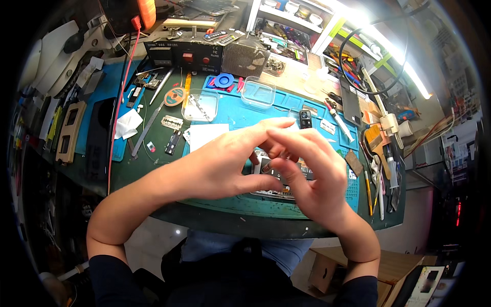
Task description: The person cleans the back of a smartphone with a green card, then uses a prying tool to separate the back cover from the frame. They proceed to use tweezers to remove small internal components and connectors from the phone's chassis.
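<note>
An opened phone (273,194) with a dark battery and bare inner parts lies on the blue work mat (232,120), partly covered by my hands. Over its left side, my left hand (225,161) has its thumb stretched out, apart from the arched index finger. My right hand (319,174) comes from the other side, its fingers bent and its thumb close to other fingertips. A small slim striped piece shows by that thumb; its kind is too small to tell. The fingertips overlap, partly hiding each other. Beyond them lies a dark camera module or cover (306,118).
Clear plastic boxes (258,93), a solder wick spool (175,96) and razor blades (172,122) lie behind and left. A syringe (340,124) is at right, near a yellow-handled tool (368,192). A black bench unit (189,57) stands behind; a red cable (116,117) hangs left.
</note>
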A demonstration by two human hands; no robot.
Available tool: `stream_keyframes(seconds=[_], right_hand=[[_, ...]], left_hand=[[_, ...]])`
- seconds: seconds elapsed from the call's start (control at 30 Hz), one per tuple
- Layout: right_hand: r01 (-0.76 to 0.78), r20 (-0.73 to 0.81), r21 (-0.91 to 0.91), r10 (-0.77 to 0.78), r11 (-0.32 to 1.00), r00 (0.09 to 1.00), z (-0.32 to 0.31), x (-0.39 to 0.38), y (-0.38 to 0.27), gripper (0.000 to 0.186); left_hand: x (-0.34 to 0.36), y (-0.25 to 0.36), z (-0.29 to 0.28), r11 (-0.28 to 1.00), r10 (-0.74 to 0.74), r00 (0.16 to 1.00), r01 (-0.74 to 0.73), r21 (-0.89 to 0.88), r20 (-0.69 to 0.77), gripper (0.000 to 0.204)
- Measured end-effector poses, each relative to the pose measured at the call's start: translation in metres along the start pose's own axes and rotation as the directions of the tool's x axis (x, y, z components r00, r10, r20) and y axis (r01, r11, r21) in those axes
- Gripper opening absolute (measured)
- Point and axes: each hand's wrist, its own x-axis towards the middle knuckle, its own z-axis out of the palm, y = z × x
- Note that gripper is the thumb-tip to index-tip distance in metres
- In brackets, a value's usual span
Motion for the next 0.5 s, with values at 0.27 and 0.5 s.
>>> stream_keyframes(seconds=[0.27, 0.5], right_hand=[[-0.017, 0.000, -0.070, 0.017, 0.997, 1.000, 0.000, 0.005, -0.007, 0.053], [0.032, -0.008, -0.094, -0.033, 0.995, 0.999, 0.001, 0.005, -0.004, 0.059]], left_hand=[[0.002, 0.003, -0.003, 0.984, -0.008, 1.000, 0.004, 0.180, 0.020, 0.079], [0.006, 0.009, -0.009, 0.972, -0.123, 0.989, 0.102, 0.209, 0.087, 0.085]])
